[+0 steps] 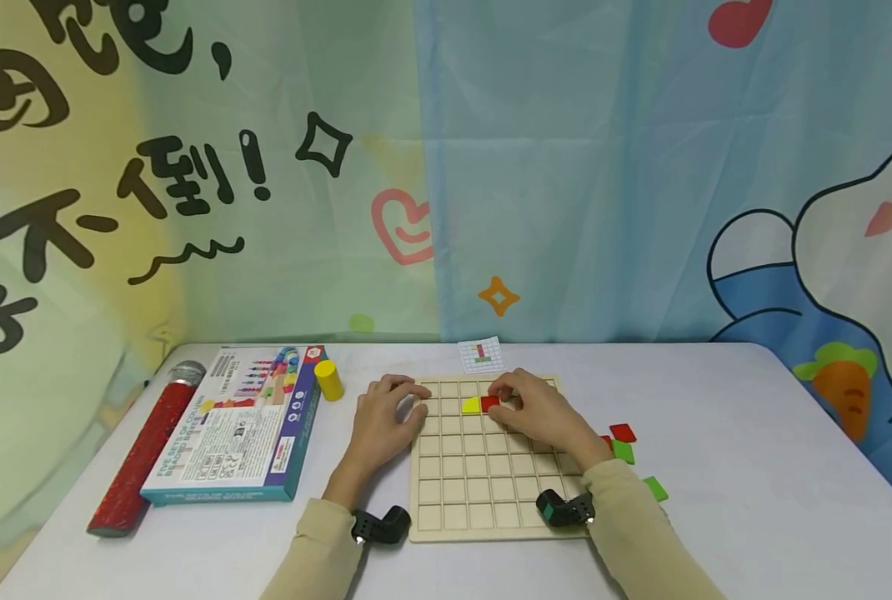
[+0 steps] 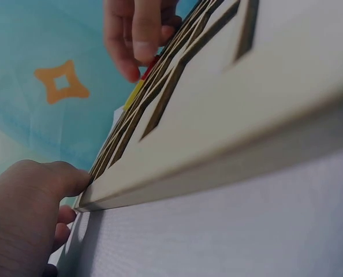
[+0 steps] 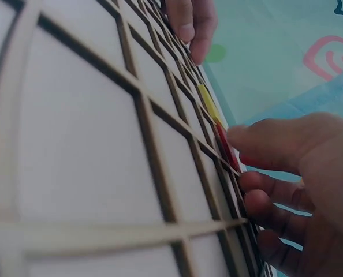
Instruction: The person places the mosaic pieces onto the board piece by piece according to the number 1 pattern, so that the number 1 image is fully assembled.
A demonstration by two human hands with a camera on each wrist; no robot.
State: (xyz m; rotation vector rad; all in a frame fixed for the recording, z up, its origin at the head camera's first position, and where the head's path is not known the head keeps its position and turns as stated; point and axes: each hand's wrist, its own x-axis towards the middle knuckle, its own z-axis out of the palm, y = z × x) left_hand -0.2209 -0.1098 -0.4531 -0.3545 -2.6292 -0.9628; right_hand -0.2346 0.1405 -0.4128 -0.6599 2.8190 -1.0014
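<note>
A square wooden grid board [image 1: 483, 534] lies on the white table. At its far left corner my left hand [image 1: 384, 421] holds the edge; in the left wrist view the thumb [image 2: 73, 180] rests on the rim with other fingers lower at the side. A yellow tile [image 1: 471, 406] with a slanted side sits in the far part of the grid. Right beside it is a red tile [image 1: 487, 403], which my right hand [image 1: 539, 410] pinches. The right wrist view has the thumb [image 3: 241, 137] at one end of this tile and curled fingertips by the other.
Several loose red and green tiles [image 1: 623, 452] lie right of the board, partly behind the right forearm. A small patterned card [image 1: 481, 356] is beyond the board. To the left are a yellow cylinder [image 1: 329, 381], a flat box [image 1: 228, 433] and a red microphone [image 1: 146, 454].
</note>
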